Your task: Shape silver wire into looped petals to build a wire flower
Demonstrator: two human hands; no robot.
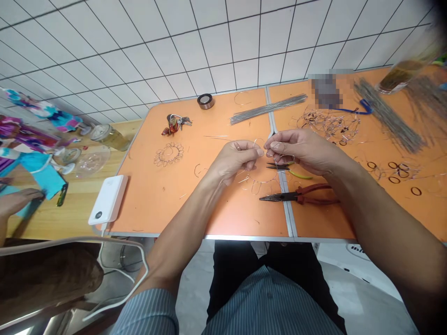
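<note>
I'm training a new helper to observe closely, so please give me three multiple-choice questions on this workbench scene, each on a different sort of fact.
1. Where do the red-handled pliers lie?
A. On the wooden table
B. On the orange table
C. On the floor

2. What colour are the handles of the small pliers under the right hand?
A. Red
B. Blue
C. Yellow-green

3. How are the left hand and right hand held?
A. Raised, fingertips at a thin wire loop
B. Both flat on the table
C. Both gripping pliers

Answers:
1. B, they lie on the orange top below the hands.
2. C, the handles show yellow-green.
3. A, both hands are raised and hold no tool.
</note>
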